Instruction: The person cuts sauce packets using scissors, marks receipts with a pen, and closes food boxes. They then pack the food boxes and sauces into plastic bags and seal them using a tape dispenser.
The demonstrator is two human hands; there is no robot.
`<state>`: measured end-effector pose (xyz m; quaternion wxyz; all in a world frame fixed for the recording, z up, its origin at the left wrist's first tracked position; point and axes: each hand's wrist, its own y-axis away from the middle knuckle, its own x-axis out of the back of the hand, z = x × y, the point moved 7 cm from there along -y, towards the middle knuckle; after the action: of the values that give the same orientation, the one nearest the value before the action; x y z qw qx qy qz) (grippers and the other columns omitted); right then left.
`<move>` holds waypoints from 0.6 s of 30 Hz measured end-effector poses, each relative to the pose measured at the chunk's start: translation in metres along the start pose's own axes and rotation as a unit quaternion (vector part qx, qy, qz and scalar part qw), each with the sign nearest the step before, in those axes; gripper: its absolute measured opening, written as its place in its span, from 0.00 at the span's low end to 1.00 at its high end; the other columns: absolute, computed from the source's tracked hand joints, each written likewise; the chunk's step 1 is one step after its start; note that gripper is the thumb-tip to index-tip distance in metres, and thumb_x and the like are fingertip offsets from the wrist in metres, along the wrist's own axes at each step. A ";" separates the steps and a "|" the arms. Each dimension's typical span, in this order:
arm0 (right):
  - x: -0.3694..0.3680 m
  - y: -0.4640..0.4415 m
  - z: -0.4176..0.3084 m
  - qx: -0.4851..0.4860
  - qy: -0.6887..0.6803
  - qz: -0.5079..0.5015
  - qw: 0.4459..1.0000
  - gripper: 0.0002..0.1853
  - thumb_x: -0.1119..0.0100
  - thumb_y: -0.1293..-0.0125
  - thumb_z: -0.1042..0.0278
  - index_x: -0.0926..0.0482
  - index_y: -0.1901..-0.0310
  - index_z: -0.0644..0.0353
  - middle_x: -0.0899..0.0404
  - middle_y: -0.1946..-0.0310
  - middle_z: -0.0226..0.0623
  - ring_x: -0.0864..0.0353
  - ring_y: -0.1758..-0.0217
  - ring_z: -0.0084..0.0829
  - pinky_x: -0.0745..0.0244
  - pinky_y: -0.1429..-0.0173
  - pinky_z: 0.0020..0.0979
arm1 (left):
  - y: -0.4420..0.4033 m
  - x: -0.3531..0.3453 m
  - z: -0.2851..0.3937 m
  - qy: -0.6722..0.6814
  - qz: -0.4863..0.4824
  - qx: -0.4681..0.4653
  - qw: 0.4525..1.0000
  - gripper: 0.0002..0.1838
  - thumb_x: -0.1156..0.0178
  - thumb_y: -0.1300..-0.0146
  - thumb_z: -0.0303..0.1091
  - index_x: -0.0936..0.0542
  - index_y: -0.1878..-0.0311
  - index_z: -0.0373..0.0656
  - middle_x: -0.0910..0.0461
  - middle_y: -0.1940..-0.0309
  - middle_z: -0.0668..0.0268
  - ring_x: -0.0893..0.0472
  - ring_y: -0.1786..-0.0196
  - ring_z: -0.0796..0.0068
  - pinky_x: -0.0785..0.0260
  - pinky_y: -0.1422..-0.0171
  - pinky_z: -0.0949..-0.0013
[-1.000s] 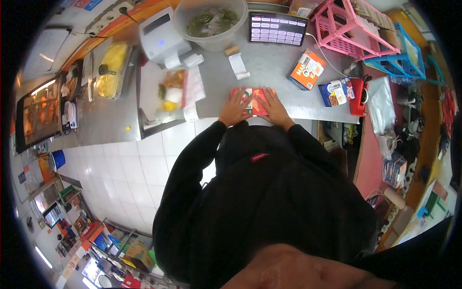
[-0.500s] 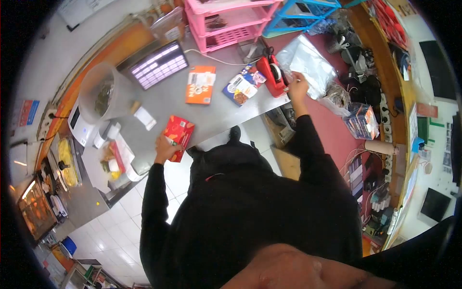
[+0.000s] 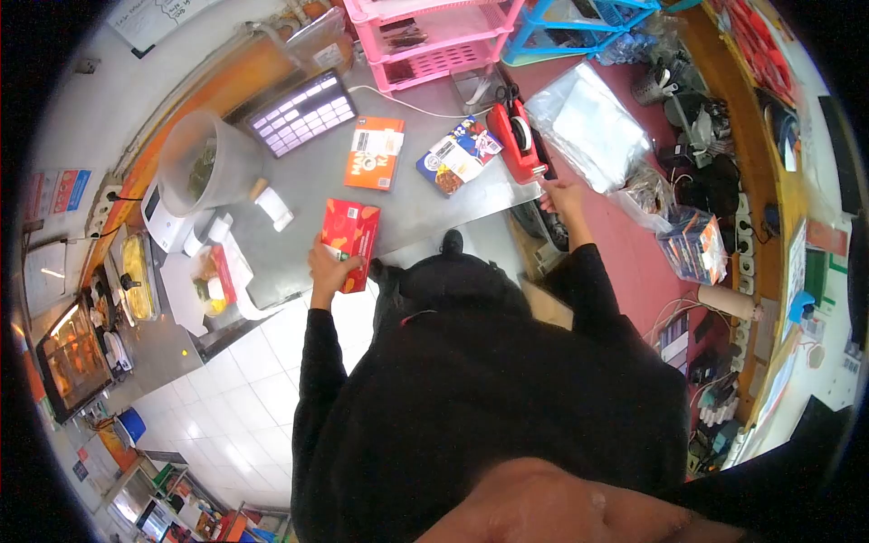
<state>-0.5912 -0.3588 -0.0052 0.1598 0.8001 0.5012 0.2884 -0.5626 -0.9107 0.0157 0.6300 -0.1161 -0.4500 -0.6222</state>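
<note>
My left hand (image 3: pixel 331 270) is closed around the lower left edge of a red cardboard box (image 3: pixel 349 233), its thumb across the front. The box is at the front edge of the metal counter. My right hand (image 3: pixel 565 199) pinches at the cutter end of a red tape dispenser (image 3: pixel 514 143), where a short end of tape seems to be between the fingers. Left of the dispenser lies a blue box (image 3: pixel 459 156) with a white label. Farther left is an orange box (image 3: pixel 374 152), also labelled.
A lit tablet screen (image 3: pixel 303 113) and a clear plastic bucket (image 3: pixel 201 163) stand at the back left. Pink shelves (image 3: pixel 434 65) and blue shelves (image 3: pixel 579 34) rise behind. Clear plastic bags (image 3: pixel 593 122) lie on the red surface (image 3: pixel 625 244) at right.
My right hand has moved from beside the dispenser down to its cutter end. The red box has turned more upright in my left hand. The camera view has shifted slightly.
</note>
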 end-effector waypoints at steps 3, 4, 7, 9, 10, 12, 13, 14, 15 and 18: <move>-0.003 -0.020 0.014 0.037 0.204 -0.017 0.978 0.16 0.32 0.44 0.59 0.19 0.70 0.68 0.20 0.80 0.41 0.23 0.87 0.27 0.28 0.82 0.27 | 0.000 -0.001 0.008 0.019 0.002 -0.006 1.000 0.59 0.24 0.71 0.49 0.43 0.32 0.42 0.35 0.42 0.47 0.37 0.37 0.45 0.46 0.34 0.45; 0.001 -0.046 0.038 0.063 0.355 -0.028 0.932 0.15 0.33 0.44 0.60 0.19 0.69 0.67 0.19 0.80 0.42 0.23 0.86 0.28 0.28 0.81 0.28 | 0.000 0.002 0.009 0.019 0.001 -0.011 1.000 0.59 0.24 0.71 0.49 0.43 0.32 0.42 0.35 0.42 0.48 0.36 0.37 0.45 0.46 0.34 0.45; -0.016 -0.051 0.083 0.095 0.483 -0.090 0.866 0.12 0.39 0.39 0.59 0.18 0.68 0.61 0.21 0.81 0.35 0.26 0.86 0.25 0.31 0.81 0.27 | 0.005 0.017 0.026 -0.036 0.047 -0.001 0.998 0.60 0.24 0.72 0.51 0.44 0.32 0.43 0.35 0.43 0.48 0.37 0.37 0.46 0.45 0.36 0.46; -0.076 -0.004 0.062 0.085 0.265 -0.191 0.941 0.12 0.44 0.34 0.58 0.17 0.67 0.56 0.23 0.83 0.27 0.28 0.85 0.20 0.35 0.81 0.25 | 0.010 0.027 0.043 -0.057 0.087 -0.017 0.994 0.61 0.24 0.72 0.53 0.44 0.32 0.44 0.35 0.43 0.49 0.37 0.37 0.48 0.46 0.36 0.45; -0.125 0.038 0.031 0.111 0.197 -0.252 0.941 0.11 0.43 0.35 0.58 0.17 0.65 0.57 0.25 0.83 0.25 0.30 0.84 0.17 0.37 0.80 0.22 | 0.014 0.031 0.048 -0.071 0.104 -0.024 0.992 0.61 0.25 0.72 0.54 0.44 0.32 0.45 0.35 0.43 0.50 0.37 0.38 0.49 0.47 0.36 0.45; -0.214 0.120 -0.026 0.133 0.068 -0.367 0.918 0.11 0.40 0.36 0.59 0.17 0.62 0.57 0.26 0.82 0.21 0.34 0.82 0.13 0.40 0.77 0.17 | 0.020 0.040 0.064 -0.131 0.179 -0.061 0.973 0.60 0.25 0.72 0.54 0.43 0.32 0.44 0.34 0.46 0.51 0.35 0.41 0.50 0.46 0.39 0.47; -0.250 0.152 -0.048 0.136 0.071 -0.384 0.910 0.10 0.39 0.37 0.61 0.17 0.61 0.57 0.26 0.81 0.21 0.34 0.82 0.12 0.41 0.78 0.17 | 0.022 0.045 0.071 -0.161 0.214 -0.080 0.960 0.60 0.25 0.72 0.55 0.42 0.33 0.44 0.34 0.47 0.51 0.34 0.43 0.51 0.46 0.40 0.48; -0.284 0.173 -0.059 0.164 0.073 -0.397 0.900 0.11 0.36 0.40 0.60 0.16 0.64 0.58 0.26 0.85 0.24 0.34 0.84 0.14 0.40 0.79 0.19 | 0.024 0.051 0.075 -0.151 0.236 -0.093 0.955 0.59 0.25 0.71 0.55 0.42 0.33 0.44 0.35 0.47 0.52 0.34 0.43 0.52 0.46 0.40 0.49; -0.303 0.184 -0.068 0.213 0.098 -0.361 0.903 0.12 0.35 0.41 0.58 0.16 0.67 0.59 0.26 0.86 0.25 0.33 0.84 0.15 0.39 0.79 0.20 | 0.027 0.058 0.079 -0.141 0.256 -0.108 0.950 0.59 0.26 0.71 0.56 0.42 0.32 0.44 0.35 0.47 0.52 0.35 0.44 0.52 0.47 0.41 0.50; -0.332 0.198 -0.088 0.300 0.168 -0.266 0.900 0.24 0.33 0.47 0.44 0.19 0.81 0.60 0.24 0.86 0.37 0.26 0.84 0.31 0.33 0.75 0.33 | 0.032 0.082 0.080 -0.145 0.286 -0.109 0.941 0.58 0.27 0.68 0.57 0.42 0.33 0.44 0.36 0.48 0.53 0.35 0.45 0.54 0.48 0.42 0.51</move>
<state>-0.6153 -0.7467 0.0721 -0.1038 0.5864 0.7777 0.2016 -0.5822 -0.9041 0.1329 0.6928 -0.3966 -0.4136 -0.4378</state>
